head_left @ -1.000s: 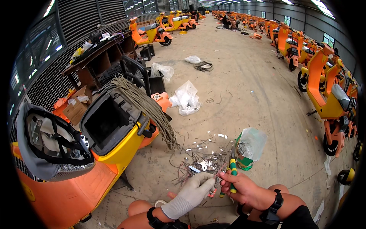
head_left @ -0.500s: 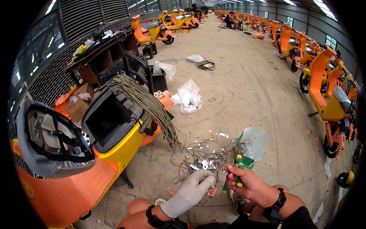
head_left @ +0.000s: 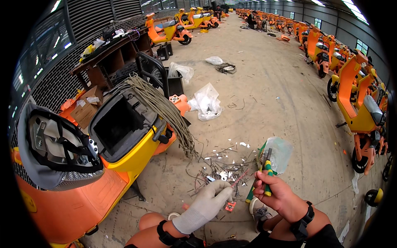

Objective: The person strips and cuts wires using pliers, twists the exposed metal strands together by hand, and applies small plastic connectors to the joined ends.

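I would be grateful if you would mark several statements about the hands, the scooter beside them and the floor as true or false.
1. The left hand wears a light-coloured glove. True.
2. The right hand holds a hammer. False: it holds pliers with green and yellow handles.
3. The bundle of cables is draped over the nearby scooter on the left. True.
4. That scooter's storage compartment is closed. False: it stands open.
5. Wire scraps lie on the floor just beyond the hands. True.
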### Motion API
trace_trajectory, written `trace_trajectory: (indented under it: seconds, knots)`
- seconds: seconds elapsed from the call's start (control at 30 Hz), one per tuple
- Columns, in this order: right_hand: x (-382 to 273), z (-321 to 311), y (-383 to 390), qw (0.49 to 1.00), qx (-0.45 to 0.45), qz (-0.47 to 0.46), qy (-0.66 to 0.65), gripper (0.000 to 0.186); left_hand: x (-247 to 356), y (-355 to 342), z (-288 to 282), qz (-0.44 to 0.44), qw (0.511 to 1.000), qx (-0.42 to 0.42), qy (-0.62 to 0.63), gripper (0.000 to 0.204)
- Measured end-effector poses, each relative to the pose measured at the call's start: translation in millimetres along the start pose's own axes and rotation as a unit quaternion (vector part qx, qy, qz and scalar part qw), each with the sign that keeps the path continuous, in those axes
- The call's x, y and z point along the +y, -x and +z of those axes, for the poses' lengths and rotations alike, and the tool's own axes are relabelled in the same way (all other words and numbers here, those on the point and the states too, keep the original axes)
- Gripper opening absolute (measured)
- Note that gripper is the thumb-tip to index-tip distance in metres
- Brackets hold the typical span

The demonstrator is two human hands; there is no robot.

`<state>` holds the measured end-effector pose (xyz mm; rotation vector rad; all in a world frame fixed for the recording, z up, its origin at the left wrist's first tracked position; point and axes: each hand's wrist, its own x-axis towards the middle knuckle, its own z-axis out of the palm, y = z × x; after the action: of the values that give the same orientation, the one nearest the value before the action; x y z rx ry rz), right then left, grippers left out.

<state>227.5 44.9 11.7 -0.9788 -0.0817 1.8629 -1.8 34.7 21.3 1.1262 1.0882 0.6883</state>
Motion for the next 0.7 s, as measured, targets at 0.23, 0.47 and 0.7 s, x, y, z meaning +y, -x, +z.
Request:
trace_trajectory:
  seconds: [0.23, 0.47, 0.7]
  knots:
    - [1, -4, -1, 1.000, 0.000, 0.016, 0.002, 0.013, 1, 0, 0, -0.009, 0.999, 0.026, 0.024, 0.021]
    - [11, -5, -4, 0.998, -0.010, 0.037, 0.050, 0.019, -4, -3, 0, 0.004, 0.998, 0.037, 0.049, 0.023]
    - [15, -4, -2, 0.993, -0.043, 0.056, 0.092, 0.030, -7, -3, 3, -0.004, 0.999, 0.013, 0.039, 0.024]
